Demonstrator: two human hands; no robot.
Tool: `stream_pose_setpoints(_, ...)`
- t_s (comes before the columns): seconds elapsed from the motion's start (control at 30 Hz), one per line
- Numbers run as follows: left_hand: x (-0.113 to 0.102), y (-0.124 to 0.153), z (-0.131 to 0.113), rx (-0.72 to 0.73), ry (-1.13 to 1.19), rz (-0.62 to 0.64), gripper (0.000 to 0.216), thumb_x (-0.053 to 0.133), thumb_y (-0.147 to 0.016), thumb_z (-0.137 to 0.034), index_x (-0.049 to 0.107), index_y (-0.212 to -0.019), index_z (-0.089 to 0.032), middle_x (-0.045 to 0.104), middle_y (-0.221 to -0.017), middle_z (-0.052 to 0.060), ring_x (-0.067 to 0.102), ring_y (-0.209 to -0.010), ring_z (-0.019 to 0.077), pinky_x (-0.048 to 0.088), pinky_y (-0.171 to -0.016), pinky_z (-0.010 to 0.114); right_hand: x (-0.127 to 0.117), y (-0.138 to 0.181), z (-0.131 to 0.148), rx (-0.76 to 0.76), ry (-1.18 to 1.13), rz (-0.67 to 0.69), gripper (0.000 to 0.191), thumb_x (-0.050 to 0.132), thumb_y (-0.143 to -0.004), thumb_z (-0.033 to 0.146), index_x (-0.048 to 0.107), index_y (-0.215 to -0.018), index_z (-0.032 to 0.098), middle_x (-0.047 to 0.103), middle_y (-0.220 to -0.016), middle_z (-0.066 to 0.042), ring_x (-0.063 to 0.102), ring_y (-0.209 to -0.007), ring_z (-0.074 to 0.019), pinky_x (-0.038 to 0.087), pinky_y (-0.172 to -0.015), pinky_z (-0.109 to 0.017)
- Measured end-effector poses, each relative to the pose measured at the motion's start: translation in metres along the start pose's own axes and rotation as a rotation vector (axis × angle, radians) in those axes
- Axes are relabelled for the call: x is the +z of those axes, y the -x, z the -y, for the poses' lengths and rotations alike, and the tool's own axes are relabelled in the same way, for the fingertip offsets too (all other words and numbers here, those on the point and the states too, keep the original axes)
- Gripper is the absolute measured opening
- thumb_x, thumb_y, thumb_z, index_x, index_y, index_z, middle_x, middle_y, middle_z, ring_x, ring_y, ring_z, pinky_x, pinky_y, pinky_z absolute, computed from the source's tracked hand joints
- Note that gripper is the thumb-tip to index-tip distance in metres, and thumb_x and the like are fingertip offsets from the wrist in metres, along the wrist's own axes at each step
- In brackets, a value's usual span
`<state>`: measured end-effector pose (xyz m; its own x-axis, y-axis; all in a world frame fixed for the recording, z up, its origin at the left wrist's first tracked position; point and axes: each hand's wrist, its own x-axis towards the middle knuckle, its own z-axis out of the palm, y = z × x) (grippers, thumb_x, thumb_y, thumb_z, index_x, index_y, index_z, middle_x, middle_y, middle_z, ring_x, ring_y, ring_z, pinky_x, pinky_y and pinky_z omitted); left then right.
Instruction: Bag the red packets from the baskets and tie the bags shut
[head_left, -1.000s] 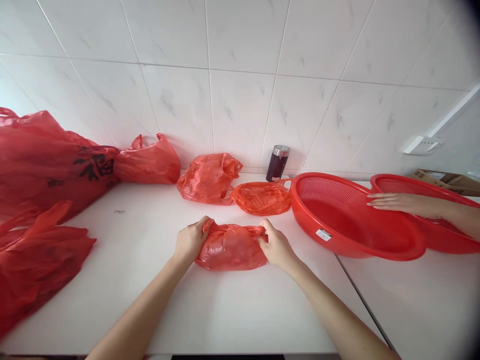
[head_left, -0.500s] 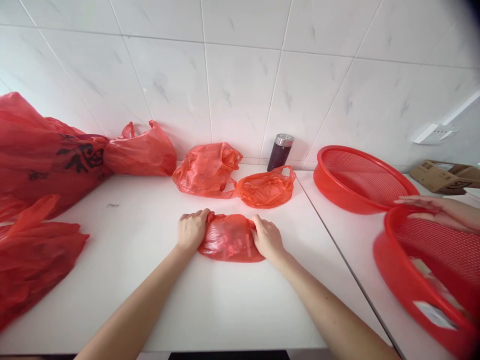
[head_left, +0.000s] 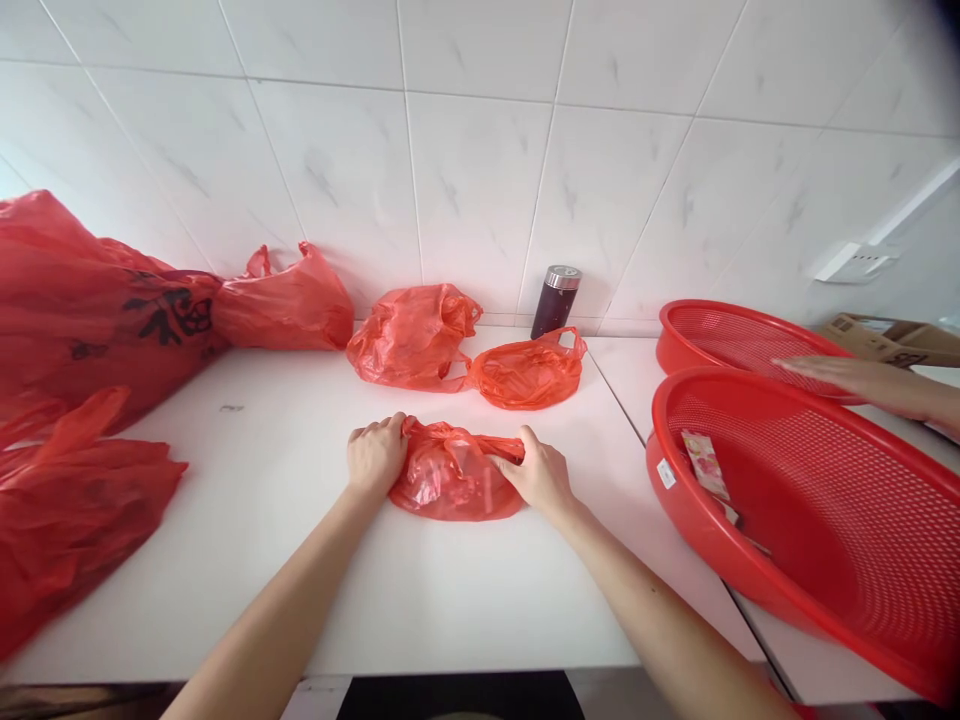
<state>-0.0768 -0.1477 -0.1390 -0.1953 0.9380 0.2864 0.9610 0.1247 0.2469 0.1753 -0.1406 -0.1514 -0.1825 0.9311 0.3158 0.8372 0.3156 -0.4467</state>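
Note:
A small red plastic bag [head_left: 450, 478] lies on the white counter [head_left: 300, 560] in front of me. My left hand [head_left: 375, 457] grips its left end with curled fingers. My right hand [head_left: 538, 474] pinches its right end and top edge. Both hands rest on the counter, either side of the bag.
Two more small red bags [head_left: 415, 337] [head_left: 527, 371] lie behind, near a dark flask [head_left: 555, 301] by the tiled wall. Big red bags [head_left: 90, 310] pile at left. A red mesh basket [head_left: 825, 500] sits close at right, another basket [head_left: 739, 335] behind it under another person's hand [head_left: 840, 375].
The other person has slid the near red basket leftward, closer to me. My hands have stayed on the bag, the right one now pinching its top edge.

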Motion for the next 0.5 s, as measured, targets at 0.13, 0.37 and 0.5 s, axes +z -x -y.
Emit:
stream_pose_setpoints(0.13,-0.005,-0.006,0.014,-0.171,0.18,-0.011,0.031,0.037,-0.091,-0.037,0.065,-0.094,-0.023,0.071,-0.075,0.011,0.065,-0.075,0.0295,0.04,-0.072,0.037,-0.006,0.001,0.0,0.076,-0.217,-0.004,0.047,0.053,-0.081,0.065,0.038,-0.064,0.024,0.059,-0.053,0.002,0.052,-0.049,-0.0148,0.031,-0.052,-0.025)
stream_pose_setpoints(0.37,-0.02,-0.003,0.025,-0.341,0.734,-0.079,0.041,0.03,-0.091,-0.051,0.037,-0.061,-0.024,0.05,-0.055,0.001,0.051,-0.057,0.0174,0.042,-0.059,0.029,-0.007,-0.003,0.007,0.111,-0.508,0.067,0.049,0.046,-0.089,0.059,0.041,-0.059,0.022,0.069,-0.062,0.001,0.059,-0.056,-0.0135,0.041,-0.06,-0.024)
stream_pose_setpoints(0.5,-0.03,0.007,0.018,-0.288,1.032,-0.094,0.039,0.029,-0.09,-0.054,0.031,-0.065,-0.024,0.039,-0.055,-0.003,0.052,-0.059,0.0148,0.049,-0.066,0.028,-0.005,-0.002,0.009,0.136,-0.614,0.068,0.048,0.044,-0.089,0.061,0.034,-0.062,0.023,0.07,-0.064,-0.001,0.065,-0.06,-0.0154,0.046,-0.061,-0.025)
